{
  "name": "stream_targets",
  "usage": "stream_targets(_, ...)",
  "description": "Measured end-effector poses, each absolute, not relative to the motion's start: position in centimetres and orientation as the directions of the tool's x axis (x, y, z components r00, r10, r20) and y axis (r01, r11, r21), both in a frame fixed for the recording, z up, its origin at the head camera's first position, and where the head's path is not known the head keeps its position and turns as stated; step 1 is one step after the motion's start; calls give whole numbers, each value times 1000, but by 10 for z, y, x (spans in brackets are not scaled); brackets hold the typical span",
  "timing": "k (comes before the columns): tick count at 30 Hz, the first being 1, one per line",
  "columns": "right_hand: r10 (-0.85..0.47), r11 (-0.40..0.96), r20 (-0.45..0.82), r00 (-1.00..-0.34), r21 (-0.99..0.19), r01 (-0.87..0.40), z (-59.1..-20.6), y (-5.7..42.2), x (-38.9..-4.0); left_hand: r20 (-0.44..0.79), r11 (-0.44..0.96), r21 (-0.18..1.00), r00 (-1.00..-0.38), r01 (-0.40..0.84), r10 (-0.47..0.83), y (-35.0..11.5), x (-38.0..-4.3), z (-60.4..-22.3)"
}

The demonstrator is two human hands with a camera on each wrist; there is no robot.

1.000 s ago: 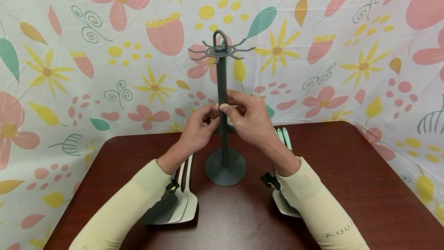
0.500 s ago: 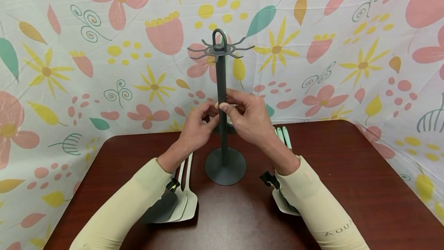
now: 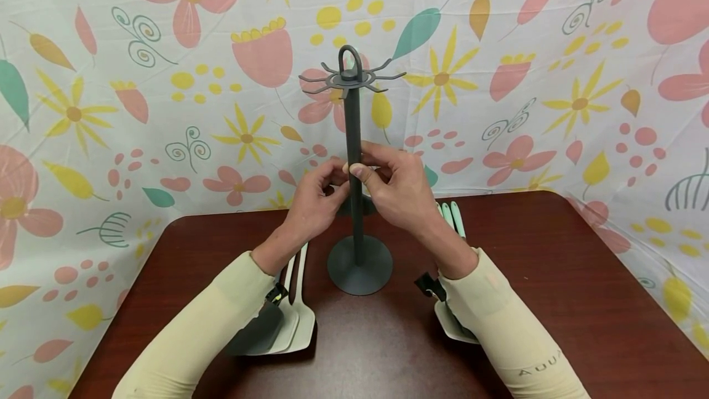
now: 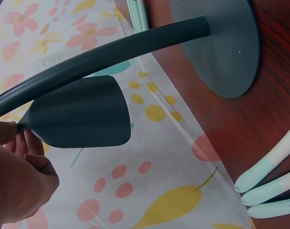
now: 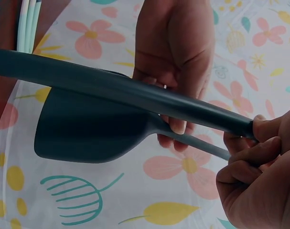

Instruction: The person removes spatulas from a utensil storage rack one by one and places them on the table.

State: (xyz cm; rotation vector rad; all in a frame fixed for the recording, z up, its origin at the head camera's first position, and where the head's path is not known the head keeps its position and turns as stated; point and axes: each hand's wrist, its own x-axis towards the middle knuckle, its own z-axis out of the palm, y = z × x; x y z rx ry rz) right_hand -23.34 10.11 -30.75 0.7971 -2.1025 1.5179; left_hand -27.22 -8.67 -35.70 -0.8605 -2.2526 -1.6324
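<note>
A dark grey utensil stand (image 3: 352, 122) stands upright on its round base, with a ring of hooks at the top. Behind its pole hangs a dark spatula (image 4: 85, 114), blade downward; most of its handle is hidden by the pole and hands in the head view. My left hand (image 3: 317, 199) pinches the spatula at its neck, just above the blade. My right hand (image 3: 400, 186) grips the pole with its thumb on the near side, and its fingers reach behind, beside the spatula's handle (image 5: 202, 145). Whether those fingers also touch the handle, I cannot tell.
Spatulas with white and dark heads (image 3: 301, 328) lie on the brown table (image 3: 376, 350) under my left forearm. More utensils with mint handles (image 3: 456, 219) lie under my right forearm. A flower-patterned cloth (image 3: 232, 109) hangs behind the table.
</note>
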Motion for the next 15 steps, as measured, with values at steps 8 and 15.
stream_targets(8, -213, 234, 644, -735, -696, -679, -309, 101, -235, 460, 243, 814, -840, 528, 286, -89, -272, -358)
stream_targets(15, -212, 239, 635, -743, -703, -669, -309, 101, -234, 467, 232, 819, -845, 524, 260, -90, -272, -359)
